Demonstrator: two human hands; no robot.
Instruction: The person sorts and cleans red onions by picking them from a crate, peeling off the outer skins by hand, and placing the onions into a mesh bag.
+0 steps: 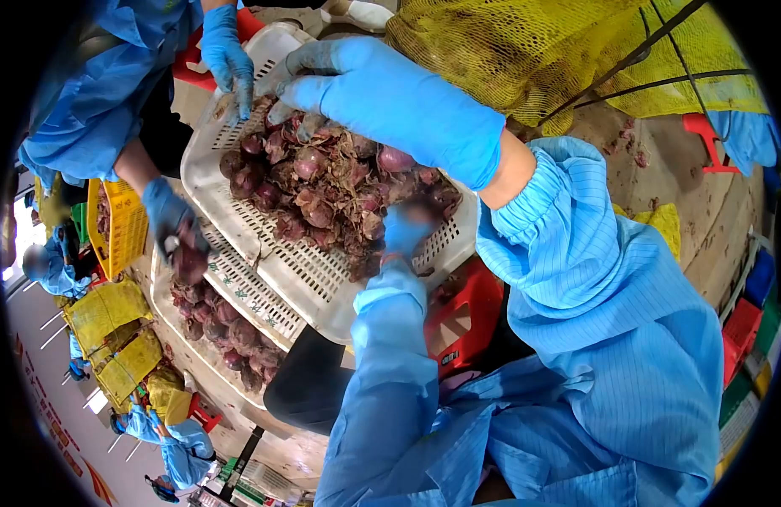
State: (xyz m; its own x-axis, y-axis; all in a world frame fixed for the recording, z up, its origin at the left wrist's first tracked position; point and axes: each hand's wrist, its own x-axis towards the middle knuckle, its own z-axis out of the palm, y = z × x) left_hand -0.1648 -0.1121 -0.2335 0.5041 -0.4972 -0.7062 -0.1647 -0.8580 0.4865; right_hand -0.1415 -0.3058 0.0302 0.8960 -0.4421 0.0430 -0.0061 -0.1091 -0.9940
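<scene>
A white slotted crate (319,279) holds a heap of red onions (310,165) with loose, dry skins. My right hand (382,97), in a blue glove with dirty fingertips, reaches across the crate's far end. Its fingers are spread and curved over the rim and the nearest onions. Whether it touches them is unclear. Lower down, my left hand (405,230), also gloved in blue, is among the onions near the crate's near side. Motion blurs its fingers, and a reddish-brown blur lies beside them, so a hold cannot be made out.
A co-worker's gloved hand (166,211) holds a dark onion above a second white crate (230,283) of onions. Their other hand (226,55) is by my crate's rim. Yellow mesh netting (500,51) lies beyond. A red stool (466,317) stands beside the crate. Other people work farther off.
</scene>
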